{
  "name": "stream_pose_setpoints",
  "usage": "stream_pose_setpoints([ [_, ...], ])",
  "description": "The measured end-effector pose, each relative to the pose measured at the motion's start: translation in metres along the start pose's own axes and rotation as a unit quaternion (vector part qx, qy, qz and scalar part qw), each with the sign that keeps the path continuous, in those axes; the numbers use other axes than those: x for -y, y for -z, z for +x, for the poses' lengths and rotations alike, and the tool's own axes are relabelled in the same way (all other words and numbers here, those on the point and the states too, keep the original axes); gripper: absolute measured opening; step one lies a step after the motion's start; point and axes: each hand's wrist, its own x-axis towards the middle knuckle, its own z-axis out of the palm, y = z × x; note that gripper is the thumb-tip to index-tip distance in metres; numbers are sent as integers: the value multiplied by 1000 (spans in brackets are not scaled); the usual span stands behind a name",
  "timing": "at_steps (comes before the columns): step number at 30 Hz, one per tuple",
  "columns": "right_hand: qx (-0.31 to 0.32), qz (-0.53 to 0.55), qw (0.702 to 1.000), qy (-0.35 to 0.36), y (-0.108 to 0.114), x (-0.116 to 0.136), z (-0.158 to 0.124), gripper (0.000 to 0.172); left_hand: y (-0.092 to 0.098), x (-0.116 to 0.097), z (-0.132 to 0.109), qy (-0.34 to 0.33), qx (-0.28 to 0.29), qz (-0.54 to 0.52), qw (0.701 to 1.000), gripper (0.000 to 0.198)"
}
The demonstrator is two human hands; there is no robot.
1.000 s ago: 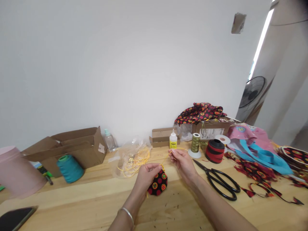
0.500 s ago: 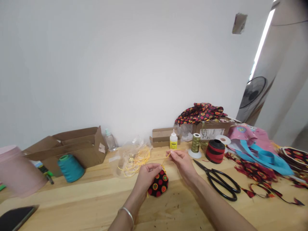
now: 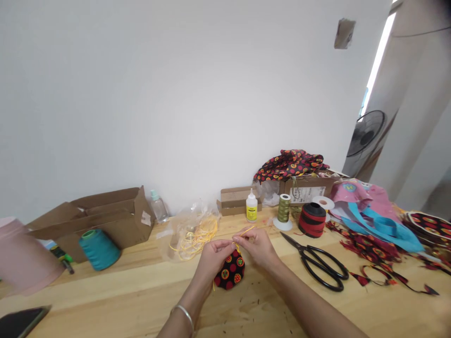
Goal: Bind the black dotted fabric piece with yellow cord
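Note:
A small dark fabric pouch (image 3: 229, 272) with red, orange and green round motifs hangs just above the table. My left hand (image 3: 214, 256) pinches its upper edge between thumb and fingers. Along that edge runs a yellow cord (image 3: 247, 231), with one tail hanging down at the pouch's left side. Close beside the left fingertips, my right hand (image 3: 260, 246) is closed in a pinch on the cord, whose loose end sticks up past the fingers. My fingers hide part of the pouch's top.
Black scissors (image 3: 319, 263) lie to the right, near a red-and-black thread spool (image 3: 312, 219). A glue bottle (image 3: 251, 206) and green thread spool (image 3: 283, 209) stand behind. Yellow cord in plastic (image 3: 199, 232), a teal thread cone (image 3: 99, 249) and cardboard boxes (image 3: 105, 220) are leftward.
My right hand has come in toward the left hand with the yellow cord, so their fingertips now nearly meet at the pouch's top. The view has shifted slightly.

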Motion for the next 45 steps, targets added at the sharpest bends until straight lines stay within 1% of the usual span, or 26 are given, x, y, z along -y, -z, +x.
stream_pose_setpoints([
  [4, -36, 27, 998, -48, -3, -1, 0, 19, -1, -1, -2, 4, 4, 1, 1000, 24],
  [10, -72, 48, 993, -76, -2, 3, 1, 20, -3, -5, -4, 6, -16, 6, 1000, 26],
  [15, -72, 57, 993, -69, -2, 6, 0, 18, -3, -7, -6, 9, -14, 9, 1000, 26],
  [21, -64, 74, 995, -28, -1, 14, -2, 14, -2, -7, -5, 0, -2, 2, 1000, 27],
  [24, -73, 66, 995, -12, 0, 14, -2, 13, -2, -6, -5, 3, -7, -2, 1000, 27],
  [28, -105, 54, 992, -39, 1, 10, 1, 16, -4, -9, -6, 3, -25, -10, 1000, 25],
  [32, -113, 48, 991, -60, 1, 10, 2, 18, -6, -10, -6, 2, -29, -21, 999, 24],
  [34, -107, 43, 992, -51, 0, 11, 1, 17, -5, -9, -5, 3, -34, -23, 999, 24],
  [38, -76, 20, 997, 26, 0, 13, -1, 12, -2, -6, -3, 2, -23, -23, 999, 26],
  [39, -74, 16, 997, 35, 0, 13, -1, 12, -1, -6, -3, 3, -22, -23, 999, 25],
  [41, -85, 12, 996, 19, 1, 13, 0, 13, -2, -5, -3, 5, -30, -23, 999, 25],
  [45, -120, 18, 991, -54, 2, 12, 1, 14, -4, -6, -5, 1, -38, -22, 999, 23],
])
